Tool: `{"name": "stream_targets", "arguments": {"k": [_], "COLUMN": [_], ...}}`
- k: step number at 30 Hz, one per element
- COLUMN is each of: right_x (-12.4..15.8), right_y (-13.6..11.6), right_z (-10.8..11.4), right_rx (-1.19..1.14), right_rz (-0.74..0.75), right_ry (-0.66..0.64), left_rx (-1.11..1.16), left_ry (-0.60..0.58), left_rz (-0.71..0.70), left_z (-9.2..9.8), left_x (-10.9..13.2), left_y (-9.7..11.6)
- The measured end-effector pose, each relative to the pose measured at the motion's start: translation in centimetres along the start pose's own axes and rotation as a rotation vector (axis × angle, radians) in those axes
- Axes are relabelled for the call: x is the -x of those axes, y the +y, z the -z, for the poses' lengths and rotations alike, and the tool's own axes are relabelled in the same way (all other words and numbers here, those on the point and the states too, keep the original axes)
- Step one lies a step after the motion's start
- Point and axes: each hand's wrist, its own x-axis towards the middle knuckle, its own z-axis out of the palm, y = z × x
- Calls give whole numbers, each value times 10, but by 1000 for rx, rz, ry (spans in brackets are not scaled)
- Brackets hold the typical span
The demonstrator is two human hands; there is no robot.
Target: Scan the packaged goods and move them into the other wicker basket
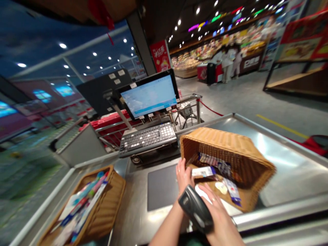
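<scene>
In my right hand [221,220] is a black barcode scanner [196,208]; its head points up and left across my left wrist. My right fingers reach forward beside it, over something white at the basket's mouth. My left hand [183,176] is at the near left corner of a tipped wicker basket [225,140], fingers stretched forward and partly apart. Beside these fingers lies a white and blue packet [203,172]; whether they touch it I cannot tell. Another white and blue packet [232,191] and several dark patterned packets [222,167] lie inside the basket.
A second wicker basket [110,205], filled with packaged goods, stands left on the metal counter [135,201]. A dark flat plate [162,188] is set in the counter. Behind are a keyboard [148,136] and lit monitor [151,95]. People [228,65] stand far back.
</scene>
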Motion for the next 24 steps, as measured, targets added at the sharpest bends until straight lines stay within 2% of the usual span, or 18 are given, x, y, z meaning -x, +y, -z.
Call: {"name": "stream_targets", "arguments": {"k": [5, 9, 14, 24], "right_x": [1, 3, 3, 5], "right_y": [4, 13, 20, 26], "right_z": [-8, -17, -22, -27], "right_rx": [-1, -69, -118, -66], "right_rz": [0, 16, 27, 37], "right_ry": [27, 50, 38, 44], "left_rx": [-93, -123, -149, -179], "left_ry": [91, 139, 215, 291], "left_rz": [146, 232, 280, 342], "left_z": [35, 55, 66, 86], "left_x": [-2, -6, -8, -8], "left_y": [-4, -11, -22, -39]}}
